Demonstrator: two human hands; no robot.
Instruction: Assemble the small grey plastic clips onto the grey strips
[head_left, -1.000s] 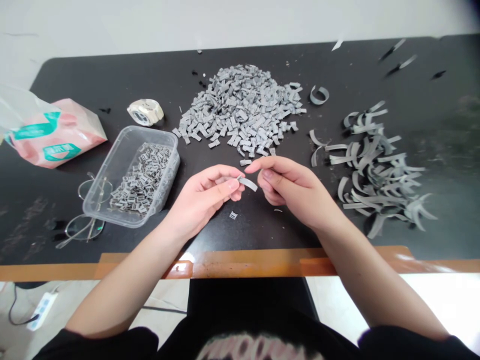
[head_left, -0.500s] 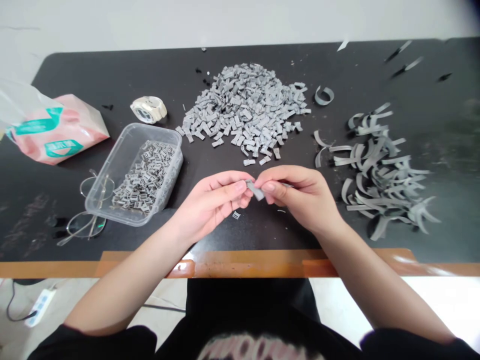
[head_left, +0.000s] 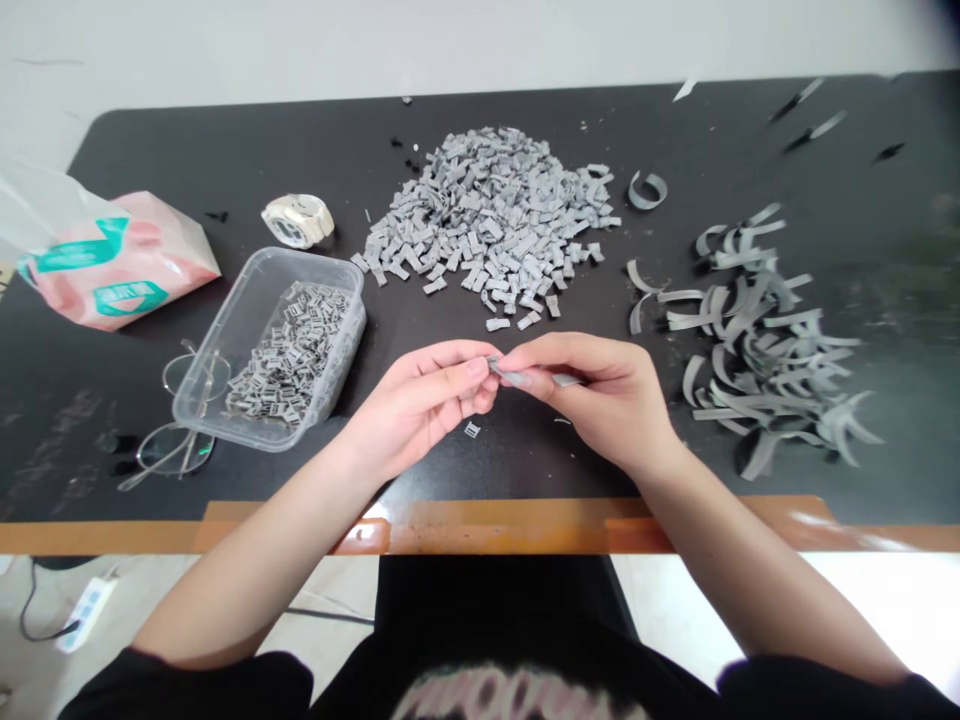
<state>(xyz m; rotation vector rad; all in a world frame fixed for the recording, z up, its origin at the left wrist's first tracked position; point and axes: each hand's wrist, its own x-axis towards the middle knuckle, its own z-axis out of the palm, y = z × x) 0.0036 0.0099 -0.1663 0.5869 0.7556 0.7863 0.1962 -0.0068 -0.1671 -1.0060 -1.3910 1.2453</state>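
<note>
Black fabric is filling the bottom of your view, that's your shirt (head_left: 360, 685), with the table's brown edge (head_left: 495, 525) running just past it. Glasses (head_left: 202, 452) are lying off left, partly showing through the clear box (head_left: 339, 365). A loose clip (head_left: 472, 429) is sitting just below your hands. Your left hand (head_left: 420, 400) is pinching one end of a grey strip (head_left: 511, 377), and your right hand (head_left: 611, 395) is gripping it too, fingertips nearly meeting mid-table. More grey is poking out under your right fingers; can't tell if it's the same piece. Spare strips (head_left: 750, 340) are piling up on the right. Farther back, a packet (head_left: 169, 240), a watch (head_left: 298, 220) and a heap (head_left: 495, 210) of grey pieces are sitting around.
</note>
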